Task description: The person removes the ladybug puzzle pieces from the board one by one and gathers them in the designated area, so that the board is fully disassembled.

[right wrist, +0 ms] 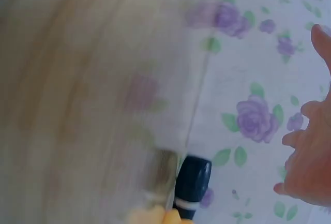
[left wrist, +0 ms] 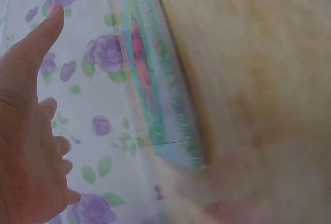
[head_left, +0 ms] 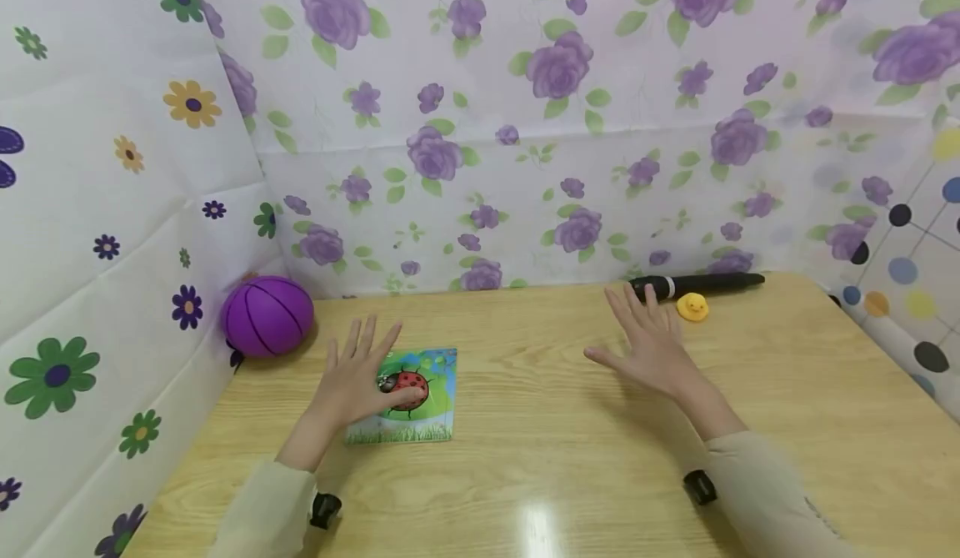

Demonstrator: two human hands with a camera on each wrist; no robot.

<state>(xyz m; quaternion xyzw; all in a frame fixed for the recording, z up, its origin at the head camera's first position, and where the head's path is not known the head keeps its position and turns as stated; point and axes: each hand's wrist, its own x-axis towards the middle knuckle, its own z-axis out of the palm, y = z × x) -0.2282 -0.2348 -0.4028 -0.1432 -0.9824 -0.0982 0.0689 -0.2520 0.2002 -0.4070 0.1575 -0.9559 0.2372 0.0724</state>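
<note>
- Your left hand [head_left: 352, 383] is over the left edge of the picture card [head_left: 408, 395], its fingers [head_left: 365, 339] spread and straight; the thumb lies across the ladybird printed on the card.
- You cannot tell from the head view whether the palm presses the card or only hovers just above it.
- The card lies flat on the bench [head_left: 570, 458], in the left half, nearer the front edge than the back.
- In the left wrist view the card [left wrist: 155, 89] shows edge-on and blurred, and your left hand [left wrist: 31, 131] is open, nothing held in it.
- Your right hand [head_left: 648, 345] is flat over bare wood in the right half of the bench, fingers [head_left: 626, 304] spread and pointing at the back edge, holding nothing.
- Just beyond those fingertips, along the back edge, lies a black stick [head_left: 701, 284], with a small yellow duck [head_left: 692, 306] right in front of it.
- The right wrist view shows the stick's dark end [right wrist: 192, 182] and the open right hand [right wrist: 310, 162], all blurred.
- A purple ball [head_left: 267, 315] sits at the back left corner, against the flowered wall [head_left: 112, 208].
</note>
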